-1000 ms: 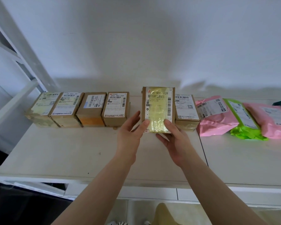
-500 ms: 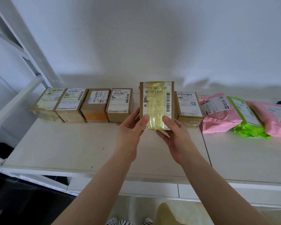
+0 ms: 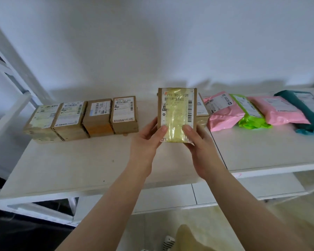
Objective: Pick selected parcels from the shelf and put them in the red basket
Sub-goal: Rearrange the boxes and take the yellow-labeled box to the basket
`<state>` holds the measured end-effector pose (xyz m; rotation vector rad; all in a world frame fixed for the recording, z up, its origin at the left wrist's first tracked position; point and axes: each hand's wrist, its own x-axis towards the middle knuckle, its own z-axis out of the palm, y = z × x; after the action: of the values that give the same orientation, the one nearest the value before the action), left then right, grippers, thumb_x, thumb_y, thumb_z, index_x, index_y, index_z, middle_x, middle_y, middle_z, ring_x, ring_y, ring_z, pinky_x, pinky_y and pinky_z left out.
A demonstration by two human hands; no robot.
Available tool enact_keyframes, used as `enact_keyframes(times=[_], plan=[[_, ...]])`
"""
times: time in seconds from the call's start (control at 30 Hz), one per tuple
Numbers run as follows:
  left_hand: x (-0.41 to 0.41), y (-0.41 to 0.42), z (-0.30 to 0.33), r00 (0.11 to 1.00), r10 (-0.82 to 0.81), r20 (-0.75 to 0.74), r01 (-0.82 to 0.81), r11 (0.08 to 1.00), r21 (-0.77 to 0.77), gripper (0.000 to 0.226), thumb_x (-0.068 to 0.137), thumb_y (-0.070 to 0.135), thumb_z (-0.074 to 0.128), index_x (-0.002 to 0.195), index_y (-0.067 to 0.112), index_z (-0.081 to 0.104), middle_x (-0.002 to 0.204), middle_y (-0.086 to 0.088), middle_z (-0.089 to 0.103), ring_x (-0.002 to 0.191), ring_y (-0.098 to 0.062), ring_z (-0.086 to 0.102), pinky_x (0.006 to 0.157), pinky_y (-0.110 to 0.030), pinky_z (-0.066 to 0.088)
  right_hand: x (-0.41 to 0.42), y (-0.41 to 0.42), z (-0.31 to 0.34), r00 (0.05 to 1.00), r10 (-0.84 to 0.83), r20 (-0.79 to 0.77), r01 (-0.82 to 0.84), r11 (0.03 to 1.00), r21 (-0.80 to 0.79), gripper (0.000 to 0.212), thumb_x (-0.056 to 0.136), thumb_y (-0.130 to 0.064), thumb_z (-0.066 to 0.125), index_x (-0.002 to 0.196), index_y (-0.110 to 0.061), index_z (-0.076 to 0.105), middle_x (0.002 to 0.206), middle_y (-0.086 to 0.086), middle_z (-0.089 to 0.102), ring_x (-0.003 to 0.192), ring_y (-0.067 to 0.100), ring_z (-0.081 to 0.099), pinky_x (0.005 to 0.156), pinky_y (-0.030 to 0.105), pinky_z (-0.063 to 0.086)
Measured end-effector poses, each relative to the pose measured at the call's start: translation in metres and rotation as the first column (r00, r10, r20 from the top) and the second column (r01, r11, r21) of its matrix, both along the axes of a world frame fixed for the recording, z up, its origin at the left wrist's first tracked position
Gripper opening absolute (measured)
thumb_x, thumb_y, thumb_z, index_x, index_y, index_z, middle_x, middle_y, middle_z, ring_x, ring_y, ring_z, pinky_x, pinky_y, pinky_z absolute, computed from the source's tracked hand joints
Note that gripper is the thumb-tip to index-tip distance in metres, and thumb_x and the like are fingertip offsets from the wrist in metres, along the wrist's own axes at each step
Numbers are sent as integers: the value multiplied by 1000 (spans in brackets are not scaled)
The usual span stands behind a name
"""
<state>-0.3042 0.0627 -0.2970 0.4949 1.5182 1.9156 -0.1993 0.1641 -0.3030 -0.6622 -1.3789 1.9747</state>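
A brown cardboard parcel (image 3: 177, 109) with yellow tape over its label is held up above the white shelf (image 3: 83, 165), its label side facing me. My left hand (image 3: 147, 140) grips its lower left edge and my right hand (image 3: 199, 142) grips its lower right edge, thumbs on the front. Several other brown boxes (image 3: 98, 116) stand in a row on the shelf to the left. Another box (image 3: 201, 113) is partly hidden behind the held parcel. The red basket is not in view.
Soft mailers lie on the shelf at the right: a pink one (image 3: 223, 111), a green one (image 3: 250, 115), a second pink one (image 3: 279, 111) and a teal one (image 3: 310, 109). A white frame post (image 3: 16, 57) slants at the left. Tiled floor shows below the shelf edge.
Both hands have lifted the yellow-taped parcel off the shelf row and slightly toward me. The view has shifted, bringing the teal mailer into sight at the right.
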Motion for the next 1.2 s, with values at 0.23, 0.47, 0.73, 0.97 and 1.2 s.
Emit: enact_keyframes(times=[0.23, 0.47, 0.73, 0.97, 1.2], plan=[[59, -7, -8, 974, -226, -25, 222, 969, -104, 47, 83, 22, 73, 129, 22, 63, 115, 8, 73, 103, -7, 70, 88, -24, 55, 82, -40, -17, 947, -319, 28, 320, 944, -78, 58, 83, -26, 74, 136, -10, 57, 116, 5, 75, 109, 21, 70, 95, 37, 53], [159, 7, -27, 895, -445, -28, 433, 883, -183, 35, 85, 24, 72, 120, 27, 64, 114, 8, 71, 103, -5, 68, 83, -20, 54, 189, -60, -35, 844, -524, 119, 537, 828, -162, 68, 78, -34, 79, 137, -12, 55, 112, 1, 76, 101, 17, 73, 87, 30, 54], [303, 63, -36, 693, -716, -86, 675, 686, -272, 42, 83, 30, 73, 124, 28, 64, 111, 10, 72, 99, -2, 69, 78, -15, 53, 341, -46, -53, 693, -707, 140, 715, 649, -259, 71, 72, -35, 75, 136, -13, 55, 115, 2, 75, 100, 12, 73, 93, 32, 54], [479, 120, -68, 510, -858, 61, 822, 465, -330, 40, 85, 24, 72, 124, 24, 64, 109, 6, 73, 92, -3, 70, 70, -13, 52, 520, -20, -91, 555, -772, 311, 826, 466, -318, 53, 85, -33, 74, 135, -23, 57, 120, -1, 73, 113, 20, 68, 99, 39, 50], [610, 162, -108, 406, -891, 201, 865, 304, -400, 35, 86, 19, 71, 121, 18, 65, 97, 5, 74, 74, -1, 71, 66, -15, 54, 644, -3, -121, 484, -754, 443, 861, 323, -392, 53, 82, -37, 77, 130, -24, 61, 116, 5, 72, 109, 23, 68, 91, 46, 57]])
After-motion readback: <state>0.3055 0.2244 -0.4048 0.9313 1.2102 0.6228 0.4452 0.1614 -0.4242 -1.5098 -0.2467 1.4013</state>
